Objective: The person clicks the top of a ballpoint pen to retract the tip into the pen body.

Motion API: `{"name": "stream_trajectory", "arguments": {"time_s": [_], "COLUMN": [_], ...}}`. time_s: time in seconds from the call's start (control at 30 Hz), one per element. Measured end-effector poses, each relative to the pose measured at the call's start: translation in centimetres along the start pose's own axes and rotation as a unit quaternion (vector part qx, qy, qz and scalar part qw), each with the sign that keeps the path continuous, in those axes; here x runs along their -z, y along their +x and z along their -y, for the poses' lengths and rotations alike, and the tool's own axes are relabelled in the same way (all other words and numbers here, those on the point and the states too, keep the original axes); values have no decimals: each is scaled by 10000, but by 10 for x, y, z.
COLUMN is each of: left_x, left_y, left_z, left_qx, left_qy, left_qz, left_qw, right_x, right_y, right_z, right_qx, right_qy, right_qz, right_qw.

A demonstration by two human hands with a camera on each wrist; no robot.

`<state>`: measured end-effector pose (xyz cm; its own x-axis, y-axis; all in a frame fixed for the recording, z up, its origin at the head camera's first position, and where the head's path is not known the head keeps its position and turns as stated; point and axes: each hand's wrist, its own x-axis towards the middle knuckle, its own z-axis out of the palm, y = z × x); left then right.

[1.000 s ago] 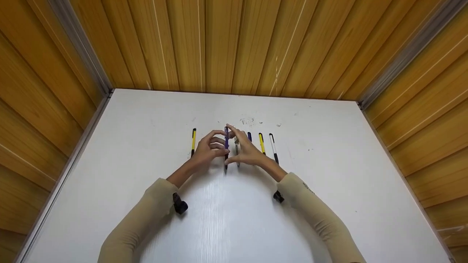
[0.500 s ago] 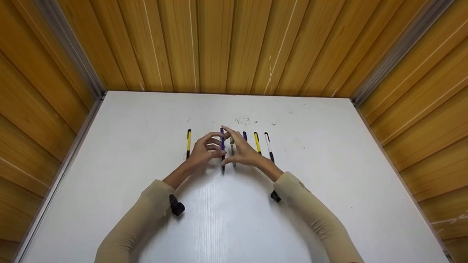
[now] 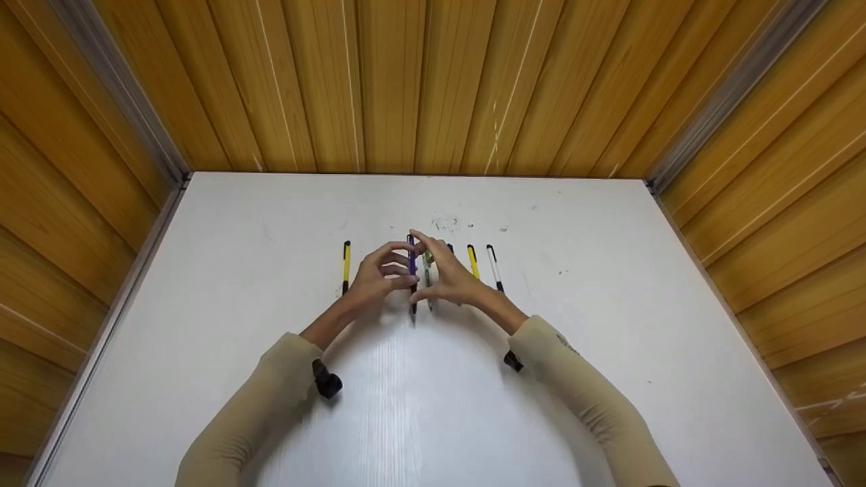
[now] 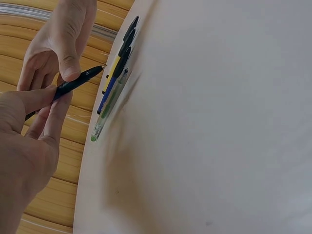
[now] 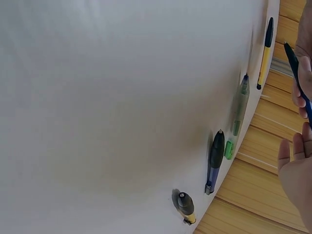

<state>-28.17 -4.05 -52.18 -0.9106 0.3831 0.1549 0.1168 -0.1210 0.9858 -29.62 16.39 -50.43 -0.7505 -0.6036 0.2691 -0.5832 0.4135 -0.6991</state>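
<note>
In the head view my left hand (image 3: 369,279) pinches a blue ballpoint pen (image 3: 412,264) with a dark grip, held above the table with its writing tip toward me. Thumb and fingers meet around the barrel in the left wrist view, where the pen (image 4: 80,84) points away from that palm. My right hand (image 3: 459,281) is spread beside it, index fingertip at the pen's top end and thumb near its lower part. Its fingers look fairly straight in the right wrist view (image 5: 297,156); whether the thumb touches the pen I cannot tell.
On the white table (image 3: 406,406) lie a yellow pen (image 3: 346,260) at left, a clear pen with green parts (image 5: 237,112), another blue pen (image 5: 215,158), a second yellow pen (image 3: 473,260) and a white pen (image 3: 494,265). Wood-patterned panels (image 3: 406,88) enclose the table.
The head view has shifted slightly. Both hands and the held pen keep nearly the same pose; the right hand now covers slightly more of the blue and yellow pens behind it.
</note>
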Motion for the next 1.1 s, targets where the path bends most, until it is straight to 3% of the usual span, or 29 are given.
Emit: {"name": "stream_trajectory", "arguments": {"time_s": [0.13,0.6,0.8,1.1], "left_x": [0,0,-2,-4], "left_y": [1,2,3,4], "left_z": [-3,-5,-7,-5], "left_qx": [-68,142,271,188], "left_qy": [93,101,158,148], "left_qz": [85,255,136,-22], "left_qw": [9999,9995,9994,9997], "right_x": [2,3,4,3], "right_y": [1,-1,-3,-3], "right_z": [0,-1,0,-2], "right_qx": [99,-15,-131,-140], "right_qy": [-11,-19,26,29], "right_qz": [-14,-44,-33,-50], "right_qw": [9999,10000,9999,9999]}}
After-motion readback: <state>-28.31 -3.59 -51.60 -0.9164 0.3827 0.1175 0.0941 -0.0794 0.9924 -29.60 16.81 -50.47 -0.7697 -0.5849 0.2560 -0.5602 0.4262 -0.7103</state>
